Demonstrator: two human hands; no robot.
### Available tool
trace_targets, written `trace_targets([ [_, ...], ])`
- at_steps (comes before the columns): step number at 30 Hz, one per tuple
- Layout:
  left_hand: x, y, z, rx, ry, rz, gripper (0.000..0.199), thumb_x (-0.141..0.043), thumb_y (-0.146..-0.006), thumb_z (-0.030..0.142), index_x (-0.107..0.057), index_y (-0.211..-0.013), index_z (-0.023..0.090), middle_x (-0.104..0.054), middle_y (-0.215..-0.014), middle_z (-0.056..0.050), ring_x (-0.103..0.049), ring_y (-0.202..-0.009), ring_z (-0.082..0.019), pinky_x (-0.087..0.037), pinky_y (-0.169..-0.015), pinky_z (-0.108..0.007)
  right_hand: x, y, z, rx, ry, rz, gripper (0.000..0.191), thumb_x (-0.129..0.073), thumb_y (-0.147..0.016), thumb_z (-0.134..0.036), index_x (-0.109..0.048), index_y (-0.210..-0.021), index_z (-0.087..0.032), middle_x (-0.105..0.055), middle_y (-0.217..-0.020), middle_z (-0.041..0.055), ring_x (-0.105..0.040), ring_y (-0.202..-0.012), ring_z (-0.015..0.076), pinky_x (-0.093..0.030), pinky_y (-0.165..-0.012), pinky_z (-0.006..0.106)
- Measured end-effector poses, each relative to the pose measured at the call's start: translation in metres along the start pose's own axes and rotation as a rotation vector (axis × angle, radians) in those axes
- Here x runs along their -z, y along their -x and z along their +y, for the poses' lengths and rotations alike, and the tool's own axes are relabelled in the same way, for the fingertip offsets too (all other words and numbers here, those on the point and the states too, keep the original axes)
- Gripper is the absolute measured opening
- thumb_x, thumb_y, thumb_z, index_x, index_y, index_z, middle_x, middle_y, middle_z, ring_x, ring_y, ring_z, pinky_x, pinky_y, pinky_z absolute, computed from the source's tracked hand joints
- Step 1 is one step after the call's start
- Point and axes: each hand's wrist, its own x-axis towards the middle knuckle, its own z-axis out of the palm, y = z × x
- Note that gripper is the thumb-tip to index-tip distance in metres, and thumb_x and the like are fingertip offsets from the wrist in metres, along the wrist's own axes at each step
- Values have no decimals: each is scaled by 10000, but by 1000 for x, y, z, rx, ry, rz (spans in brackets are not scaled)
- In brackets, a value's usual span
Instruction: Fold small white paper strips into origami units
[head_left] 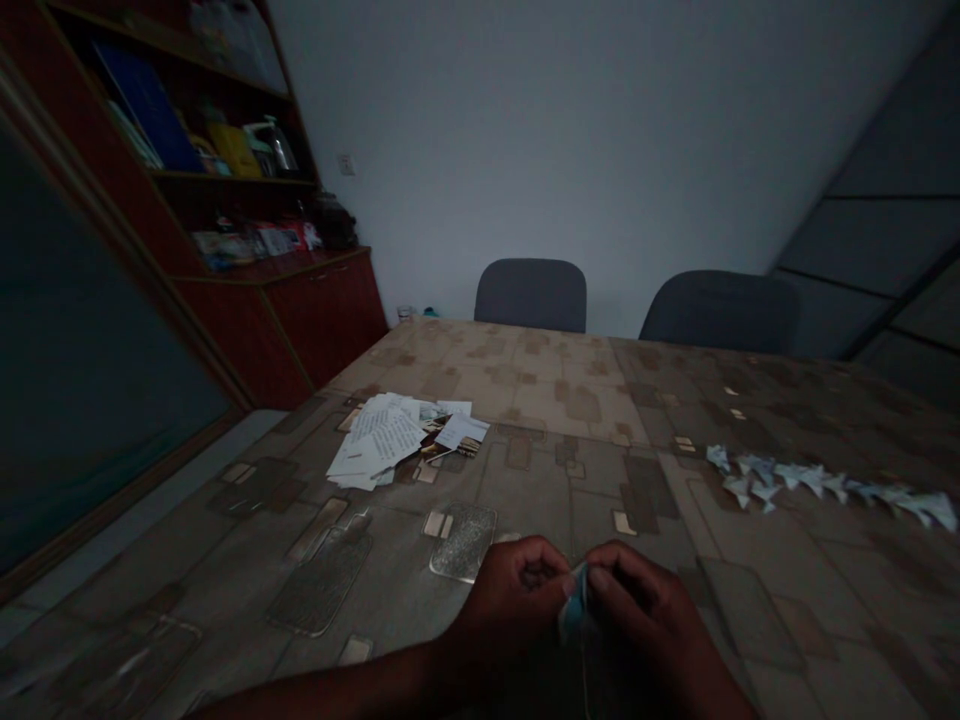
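The left hand (pixel 514 600) and right hand (pixel 645 610) are curled close together just above the counter, their fingertips nearly meeting. Between them, both pinch a small folded piece of blue-and-white paper (pixel 574 603), which stands upright and is partly hidden by the fingers. Just beyond the left hand, at 11 o'clock, lies a clear speckled rectangular sheet (pixel 463 540) on the patterned counter (pixel 570 385). Farther out at 11 o'clock, a loose pile of printed papers and photographs (pixel 386 438) sits on the counter. At 2 o'clock, a long row of small folded paper pieces (pixel 825 482) runs toward the counter's right edge. Beyond the far edge, two grey chairs (pixel 530 295) (pixel 720 312) stand at 12 and 1 o'clock. At 10 o'clock, a reddish wooden cabinet (pixel 322 310) holds books and assorted items on its shelves.
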Motion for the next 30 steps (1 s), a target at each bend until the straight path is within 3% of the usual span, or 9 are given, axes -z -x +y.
trace_targets([
  [7, 0, 0, -2, -8, 17, -21, 230, -641, -753, 354, -578, -692, 141, -503, -596, 33, -451, -564, -105, -333, -544, -215, 0, 0, 4, -75, -199, -34, 277, -613, -805, -463, -648, -773, -189, -620, -676, 11, -560, -657, 181, -431, -605, 272],
  [13, 0, 3, -3, 2, -92, -40, 180, -622, -768, 300, -607, -683, 141, -498, -583, 38, -444, -569, -106, -327, -542, -215, -1, -2, 5, -53, -155, -31, 211, -664, -729, -402, -642, -697, -195, -599, -628, 0, -545, -622, 177, -412, -576, 267],
  [18, -1, 1, 0, 20, 16, -11, 216, -644, -728, 343, -567, -684, 146, -485, -584, 43, -433, -558, -104, -320, -532, -212, 6, -2, -7, -90, -188, 2, 275, -620, -767, -463, -664, -782, -192, -628, -679, 13, -563, -655, 180, -424, -604, 267],
  [22, 0, 0, -3, -6, 39, -28, 247, -627, -755, 369, -568, -707, 134, -488, -601, 36, -430, -563, -103, -318, -533, -212, 7, -2, -12, -112, -183, 1, 277, -647, -737, -462, -630, -663, -195, -571, -602, -13, -517, -594, 156, -411, -580, 254],
  [30, 3, 1, -2, -17, -27, -43, 267, -619, -775, 389, -594, -698, 135, -508, -637, 23, -457, -623, -119, -334, -575, -221, 1, -3, -3, -142, -293, -39, 236, -701, -656, -419, -615, -627, -201, -538, -556, -34, -480, -539, 130, -383, -532, 235],
])
